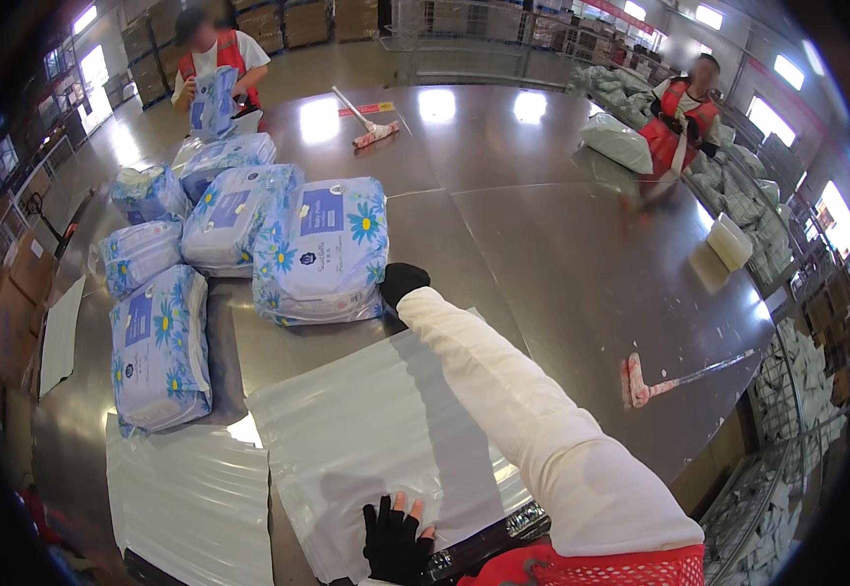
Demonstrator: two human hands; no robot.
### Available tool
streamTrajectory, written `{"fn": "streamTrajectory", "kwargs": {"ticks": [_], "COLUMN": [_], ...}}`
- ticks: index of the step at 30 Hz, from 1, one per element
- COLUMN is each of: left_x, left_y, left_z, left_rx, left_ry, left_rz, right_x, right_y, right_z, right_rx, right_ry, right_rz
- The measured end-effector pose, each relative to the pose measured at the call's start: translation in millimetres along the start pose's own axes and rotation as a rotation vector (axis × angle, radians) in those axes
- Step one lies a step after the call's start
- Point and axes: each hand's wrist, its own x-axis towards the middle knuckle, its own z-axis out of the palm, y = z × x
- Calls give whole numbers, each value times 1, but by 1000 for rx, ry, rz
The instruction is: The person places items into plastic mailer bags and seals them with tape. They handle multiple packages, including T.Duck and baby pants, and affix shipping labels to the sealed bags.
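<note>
My right hand [404, 284], in a black glove, reaches forward against the right side of a large diaper pack [326, 249]. Its fingers are hidden, so I cannot tell whether it grips the pack. Printed with blue daisies, the pack is wrapped in clear plastic. My left hand [398, 542], in a black glove with some bare fingertips, rests spread on a flat pale poly mailer bag [359, 410] near the table's front edge. A second poly mailer bag [187, 498] lies to its left. Just beyond that bag is another diaper pack [161, 348].
Several more diaper packs [238, 216] crowd the left of the metal table [491, 242]. Tape-wrapped squeegee-like tools lie at the right [641, 384] and far side [375, 133]. One co-worker [231, 55] holds a pack; another [681, 121] stands by a filled white bag [615, 143].
</note>
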Motion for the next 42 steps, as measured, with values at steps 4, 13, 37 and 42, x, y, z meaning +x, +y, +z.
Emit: {"fn": "streamTrajectory", "kwargs": {"ticks": [4,13,37,42], "left_x": [-5,-37,-7,-27], "left_y": [-3,-36,124,111], "left_z": [5,51,-28,-31], "left_rx": [-114,-145,-1320,-1350], "left_ry": [-32,225,-56,95], "left_rz": [-29,-147,-170,-5], "right_x": [4,-295,-521,-559], "right_y": [21,-62,241,251], "right_z": [-34,-172,-114,-131], "right_rx": [372,1098,761,959], "right_ry": [5,32,643,520], "right_rz": [-82,-238,327,420]}}
